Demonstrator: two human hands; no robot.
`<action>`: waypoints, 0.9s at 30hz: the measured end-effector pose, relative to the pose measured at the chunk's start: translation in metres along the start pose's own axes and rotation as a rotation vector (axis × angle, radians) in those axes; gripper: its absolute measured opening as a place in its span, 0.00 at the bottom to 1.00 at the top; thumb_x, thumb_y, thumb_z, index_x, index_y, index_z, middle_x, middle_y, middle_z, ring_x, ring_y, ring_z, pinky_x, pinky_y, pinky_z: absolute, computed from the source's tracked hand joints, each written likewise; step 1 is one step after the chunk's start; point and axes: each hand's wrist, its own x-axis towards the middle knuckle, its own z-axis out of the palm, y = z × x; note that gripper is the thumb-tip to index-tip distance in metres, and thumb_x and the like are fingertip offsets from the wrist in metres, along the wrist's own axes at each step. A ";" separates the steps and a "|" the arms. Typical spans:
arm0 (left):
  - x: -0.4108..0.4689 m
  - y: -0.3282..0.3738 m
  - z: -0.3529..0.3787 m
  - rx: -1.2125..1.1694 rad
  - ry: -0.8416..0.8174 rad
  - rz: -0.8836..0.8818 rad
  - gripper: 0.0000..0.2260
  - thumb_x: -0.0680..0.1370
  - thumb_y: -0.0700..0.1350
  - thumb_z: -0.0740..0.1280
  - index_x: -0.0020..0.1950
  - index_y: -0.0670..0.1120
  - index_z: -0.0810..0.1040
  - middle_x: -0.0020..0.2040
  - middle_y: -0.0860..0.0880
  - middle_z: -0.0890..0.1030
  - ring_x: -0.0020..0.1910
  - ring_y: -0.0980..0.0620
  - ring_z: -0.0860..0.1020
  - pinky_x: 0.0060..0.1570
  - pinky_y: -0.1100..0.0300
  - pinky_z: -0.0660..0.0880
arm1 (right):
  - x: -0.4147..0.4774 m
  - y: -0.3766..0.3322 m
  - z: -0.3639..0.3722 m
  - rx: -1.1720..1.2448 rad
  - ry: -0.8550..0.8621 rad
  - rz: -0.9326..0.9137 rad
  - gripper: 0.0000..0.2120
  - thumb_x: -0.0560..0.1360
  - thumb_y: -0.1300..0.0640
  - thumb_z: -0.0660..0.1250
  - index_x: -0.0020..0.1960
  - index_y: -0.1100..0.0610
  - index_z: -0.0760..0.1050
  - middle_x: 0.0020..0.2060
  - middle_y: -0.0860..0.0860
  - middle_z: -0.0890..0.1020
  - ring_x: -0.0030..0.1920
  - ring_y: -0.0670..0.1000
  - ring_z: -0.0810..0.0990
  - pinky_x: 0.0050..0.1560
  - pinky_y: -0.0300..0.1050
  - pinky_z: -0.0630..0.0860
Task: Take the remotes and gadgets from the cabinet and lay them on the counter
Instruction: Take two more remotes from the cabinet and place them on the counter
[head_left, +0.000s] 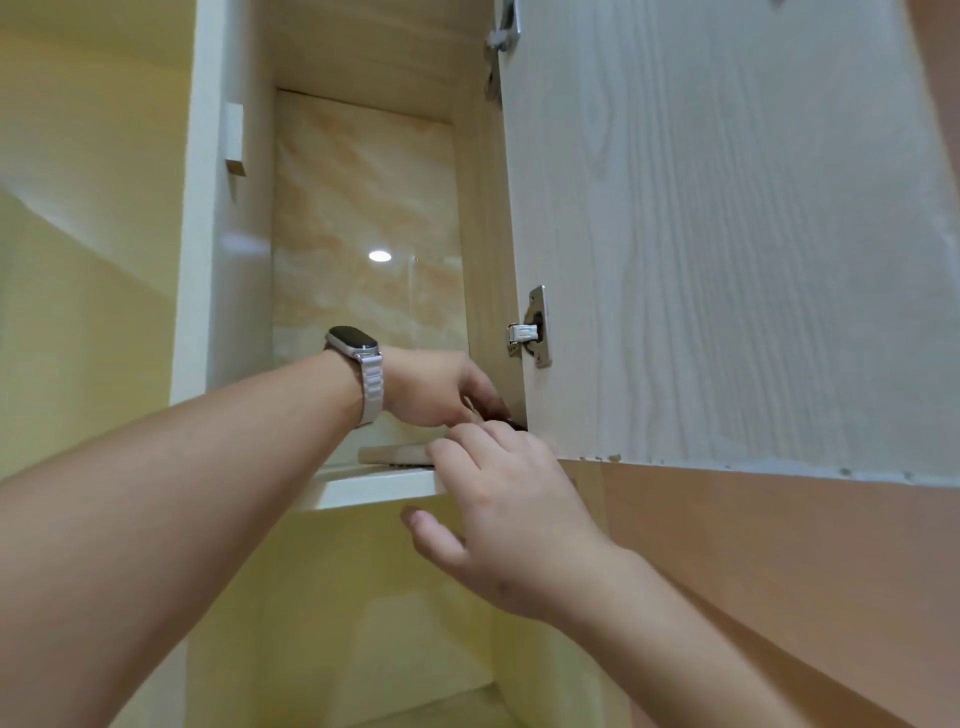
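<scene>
Gadgets not yet out: pale flat gadget (394, 455) lies on cabinet shelf (374, 487) near its front edge; left hand (434, 387) fingers curl on dark item (503, 414) by the door. Right hand (511, 514) fingers reach beside it, grasp unclear. Table out of view; judged early stage

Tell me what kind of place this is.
Likely a home kitchen or utility corner: a wall cabinet with its door swung open on metal hinges, and glossy marble-look tiles behind the shelf.
</scene>
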 end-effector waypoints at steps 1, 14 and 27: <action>0.000 -0.001 0.002 0.004 0.019 0.007 0.13 0.79 0.43 0.67 0.62 0.52 0.80 0.55 0.59 0.84 0.54 0.60 0.81 0.60 0.59 0.75 | 0.000 0.001 0.001 0.006 0.006 -0.004 0.20 0.73 0.40 0.58 0.48 0.56 0.75 0.44 0.51 0.77 0.48 0.56 0.73 0.46 0.51 0.70; 0.003 0.018 0.011 0.048 0.107 0.027 0.12 0.75 0.38 0.66 0.52 0.56 0.78 0.41 0.66 0.80 0.34 0.72 0.76 0.34 0.76 0.69 | -0.002 0.006 0.003 0.054 0.080 -0.035 0.18 0.71 0.47 0.59 0.47 0.61 0.76 0.44 0.56 0.78 0.46 0.59 0.75 0.43 0.54 0.73; -0.042 0.014 0.002 0.141 0.614 0.014 0.06 0.78 0.49 0.68 0.49 0.47 0.75 0.48 0.46 0.83 0.47 0.45 0.80 0.49 0.47 0.76 | -0.006 0.003 -0.026 0.023 0.110 -0.011 0.08 0.69 0.60 0.67 0.47 0.62 0.77 0.43 0.56 0.75 0.40 0.59 0.72 0.33 0.55 0.76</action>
